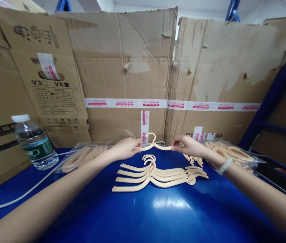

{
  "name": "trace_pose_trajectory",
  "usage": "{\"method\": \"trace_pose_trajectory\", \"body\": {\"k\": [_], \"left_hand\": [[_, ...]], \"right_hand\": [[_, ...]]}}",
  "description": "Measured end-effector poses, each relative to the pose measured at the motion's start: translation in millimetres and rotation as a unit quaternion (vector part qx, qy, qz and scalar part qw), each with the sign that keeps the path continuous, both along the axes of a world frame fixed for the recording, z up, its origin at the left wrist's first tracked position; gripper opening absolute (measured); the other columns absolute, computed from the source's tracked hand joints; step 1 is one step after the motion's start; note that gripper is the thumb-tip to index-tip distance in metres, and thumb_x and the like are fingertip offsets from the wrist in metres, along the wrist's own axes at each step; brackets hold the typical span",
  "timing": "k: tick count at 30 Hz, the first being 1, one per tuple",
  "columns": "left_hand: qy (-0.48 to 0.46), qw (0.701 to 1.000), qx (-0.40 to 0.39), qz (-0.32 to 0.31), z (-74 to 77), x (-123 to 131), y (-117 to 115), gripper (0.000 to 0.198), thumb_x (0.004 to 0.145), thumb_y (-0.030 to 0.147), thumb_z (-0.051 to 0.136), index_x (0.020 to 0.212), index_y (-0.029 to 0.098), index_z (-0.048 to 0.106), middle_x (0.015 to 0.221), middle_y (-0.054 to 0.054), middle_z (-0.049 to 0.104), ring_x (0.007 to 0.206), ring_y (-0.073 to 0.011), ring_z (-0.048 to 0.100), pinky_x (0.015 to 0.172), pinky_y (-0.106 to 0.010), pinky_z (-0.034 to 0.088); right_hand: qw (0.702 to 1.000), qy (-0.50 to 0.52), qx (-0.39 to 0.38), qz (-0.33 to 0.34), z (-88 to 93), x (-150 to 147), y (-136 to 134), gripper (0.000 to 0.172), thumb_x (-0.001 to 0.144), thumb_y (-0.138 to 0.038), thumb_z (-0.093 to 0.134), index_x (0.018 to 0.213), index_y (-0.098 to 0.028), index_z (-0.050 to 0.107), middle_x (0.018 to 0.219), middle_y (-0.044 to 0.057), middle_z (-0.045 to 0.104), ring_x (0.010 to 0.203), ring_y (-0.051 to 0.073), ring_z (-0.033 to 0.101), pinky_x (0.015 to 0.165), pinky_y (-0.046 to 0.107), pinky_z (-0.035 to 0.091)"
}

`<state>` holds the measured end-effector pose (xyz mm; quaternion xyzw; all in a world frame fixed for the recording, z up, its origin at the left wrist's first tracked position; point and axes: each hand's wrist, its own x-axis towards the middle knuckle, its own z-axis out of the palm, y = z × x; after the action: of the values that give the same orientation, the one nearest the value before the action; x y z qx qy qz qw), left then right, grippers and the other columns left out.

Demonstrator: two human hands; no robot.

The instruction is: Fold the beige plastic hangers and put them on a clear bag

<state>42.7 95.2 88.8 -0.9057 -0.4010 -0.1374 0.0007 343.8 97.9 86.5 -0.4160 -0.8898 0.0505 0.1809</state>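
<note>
A beige plastic clothes hanger (154,144) is held up above the far part of the blue table, its hook pointing upward. The fingers of my left hand (127,147) pinch its left arm end. On the other side, my right hand (187,145) grips the right end between thumb and fingers. Below it several similar hangers (133,188) lie in an overlapping row, hooks bunched at the middle. Small loose beige pieces (196,172) lie by their right ends, and more small beige parts (193,160) sit below my right hand.
Clear bags of beige parts lie at left (82,157) and right (230,152). A water bottle (38,145) stands left, beside a white cable (18,202). Cardboard sheets (125,81) wall off the back of the blue table (122,219). A blue metal frame (267,98) rises at right.
</note>
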Motion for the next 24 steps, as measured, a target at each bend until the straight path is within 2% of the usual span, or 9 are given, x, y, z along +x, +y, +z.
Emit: {"method": "trace_pose_trajectory", "body": {"k": [2,5,9,11,13,15,19,22,24], "left_hand": [[-0.026,1.0,0.009,-0.007,-2.7,-4.5,-27.8,0.006,0.092,0.022,0.052,0.091,0.019,0.057,0.081,0.0,0.066,0.074,-0.017,0.062,0.065,-0.026,0.044],[-0.073,0.997,0.034,-0.016,-21.4,-10.8,-68.1,0.013,0.093,0.018,0.045,0.1,0.019,0.056,0.093,-0.004,0.064,0.079,-0.0185,0.061,0.067,-0.028,0.046],[-0.136,0.989,0.03,-0.048,-51.4,-13.8,-97.8,0.026,0.097,0.016,0.036,0.109,0.021,0.059,0.099,-0.007,0.063,0.09,-0.0197,0.063,0.076,-0.03,0.05],[-0.175,0.983,0.021,-0.055,-61.8,-13.6,-101.5,0.026,0.097,0.015,0.037,0.11,0.021,0.059,0.103,-0.007,0.063,0.095,-0.0198,0.063,0.08,-0.031,0.051],[-0.205,0.977,0.021,-0.057,-69.4,-13.4,-100.7,0.024,0.097,0.014,0.04,0.11,0.021,0.059,0.104,-0.007,0.063,0.096,-0.0196,0.063,0.082,-0.031,0.051],[-0.221,0.973,0.028,-0.055,-75.5,-13.7,-98.3,0.021,0.097,0.015,0.042,0.109,0.02,0.059,0.103,-0.007,0.064,0.094,-0.019,0.063,0.081,-0.031,0.051],[-0.241,0.968,0.055,-0.046,-84.1,-14.1,-95.3,0.019,0.096,0.014,0.046,0.109,0.02,0.059,0.098,-0.005,0.064,0.088,-0.0174,0.063,0.076,-0.029,0.051],[-0.253,0.965,0.066,-0.033,-86.2,-13.2,-96.0,0.017,0.095,0.013,0.049,0.105,0.019,0.06,0.095,-0.005,0.064,0.088,-0.0171,0.062,0.076,-0.028,0.051],[-0.266,0.961,0.066,-0.026,-86.2,-12.3,-96.7,0.016,0.094,0.013,0.049,0.104,0.019,0.061,0.095,-0.005,0.064,0.088,-0.0171,0.063,0.075,-0.028,0.052]], "right_hand": [[0.999,0.011,0.036,0.001,-3.0,0.4,-25.9,0.007,0.084,-0.022,0.061,0.078,-0.017,0.059,0.079,0.005,0.066,0.073,0.018,0.06,0.067,0.027,0.042],[0.996,-0.013,0.082,0.013,-18.2,-2.4,-62.2,0.01,0.085,-0.023,0.06,0.078,-0.018,0.056,0.078,0.004,0.063,0.072,0.018,0.056,0.068,0.03,0.04],[0.997,0.016,0.056,0.058,-27.7,-2.9,-85.1,0.01,0.09,-0.025,0.057,0.083,-0.019,0.056,0.083,0.004,0.063,0.079,0.019,0.056,0.073,0.032,0.041],[0.995,0.071,0.043,0.052,-24.3,6.0,-81.5,0.013,0.094,-0.029,0.052,0.088,-0.019,0.058,0.088,0.005,0.064,0.082,0.018,0.057,0.076,0.031,0.043],[0.991,0.117,0.069,0.004,-21.6,22.9,-70.1,0.019,0.097,-0.032,0.047,0.091,-0.019,0.06,0.088,0.006,0.065,0.082,0.018,0.058,0.075,0.031,0.044],[0.986,0.105,0.117,-0.055,-24.3,44.3,-55.7,0.02,0.096,-0.032,0.048,0.09,-0.019,0.062,0.086,0.006,0.066,0.08,0.02,0.059,0.072,0.032,0.045],[0.982,-0.061,0.165,-0.071,-43.7,75.4,-33.3,0.017,0.092,-0.021,0.05,0.092,-0.017,0.067,0.086,0.009,0.068,0.084,0.024,0.057,0.075,0.035,0.043],[0.959,-0.19,0.198,-0.069,-55.9,74.8,-27.3,0.021,0.09,-0.013,0.052,0.098,-0.02,0.07,0.09,0.008,0.069,0.089,0.026,0.055,0.079,0.039,0.038],[0.941,-0.241,0.225,-0.071,-58.5,66.7,-27.1,0.021,0.088,-0.012,0.055,0.101,-0.019,0.07,0.089,0.008,0.07,0.089,0.027,0.054,0.08,0.041,0.034]]}}
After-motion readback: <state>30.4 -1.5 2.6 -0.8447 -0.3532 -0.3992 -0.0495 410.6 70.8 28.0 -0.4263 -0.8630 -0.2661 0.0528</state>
